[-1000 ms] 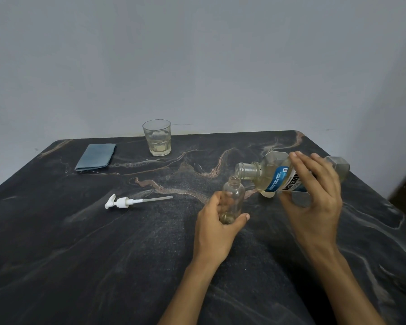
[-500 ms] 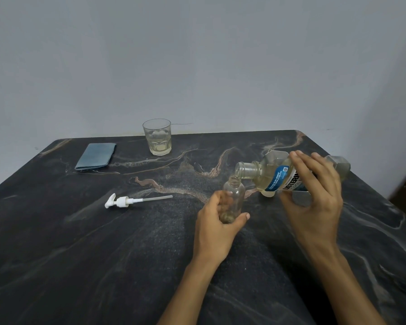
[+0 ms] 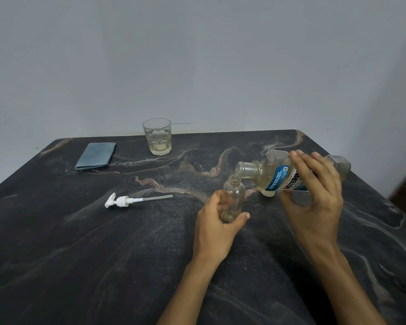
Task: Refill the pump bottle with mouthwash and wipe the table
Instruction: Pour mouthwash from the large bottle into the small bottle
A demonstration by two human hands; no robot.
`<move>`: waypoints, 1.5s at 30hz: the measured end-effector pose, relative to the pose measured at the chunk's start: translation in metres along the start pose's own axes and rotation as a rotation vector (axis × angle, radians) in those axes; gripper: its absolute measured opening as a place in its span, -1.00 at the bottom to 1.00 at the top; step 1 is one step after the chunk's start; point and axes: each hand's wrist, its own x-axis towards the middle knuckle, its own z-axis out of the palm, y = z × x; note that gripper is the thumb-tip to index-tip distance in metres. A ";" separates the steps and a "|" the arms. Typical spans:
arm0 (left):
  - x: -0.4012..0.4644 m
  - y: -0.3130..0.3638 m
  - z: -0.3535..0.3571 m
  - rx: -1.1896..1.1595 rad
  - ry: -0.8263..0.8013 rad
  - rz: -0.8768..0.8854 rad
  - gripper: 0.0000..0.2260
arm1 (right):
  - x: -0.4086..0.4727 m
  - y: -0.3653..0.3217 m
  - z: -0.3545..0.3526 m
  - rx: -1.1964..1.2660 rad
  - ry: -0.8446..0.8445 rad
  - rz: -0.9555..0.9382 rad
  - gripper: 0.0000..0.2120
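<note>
Pouring mouthwash into the small pump bottle

You are steadying the pump bottle (image 3: 233,202) at table (image 3: 56,266) centre with your left hand (image 3: 217,227) wrapped closed around its lower half; it is looking light, nearly empty and tippy, so a low hold suits it. At two o'clock your right hand (image 3: 314,202) is clasping the mouthwash bottle (image 3: 277,178) by its labelled waist, tipping its open neck over the small mouth; it probably feels heavier and slick. Farther off, the pump head (image 3: 127,201) is lying at ten o'clock, the folded cloth (image 3: 95,156) and a glass (image 3: 157,137) beyond.

Dark marbled table (image 3: 80,254) against plain grey wall (image 3: 197,55)
</note>
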 end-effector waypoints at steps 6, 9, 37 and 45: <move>0.001 -0.001 0.000 -0.001 -0.004 -0.002 -0.65 | 0.001 0.000 0.000 -0.003 0.004 0.004 -0.22; 0.001 -0.001 0.000 0.005 -0.002 0.000 -0.65 | 0.001 0.000 0.000 -0.007 0.002 0.008 -0.23; 0.000 0.001 0.000 0.015 0.003 0.009 -0.65 | 0.000 0.000 0.000 0.001 -0.006 0.011 -0.19; 0.000 0.002 0.000 0.017 0.004 0.010 -0.66 | 0.001 -0.001 -0.001 -0.012 -0.001 0.015 -0.23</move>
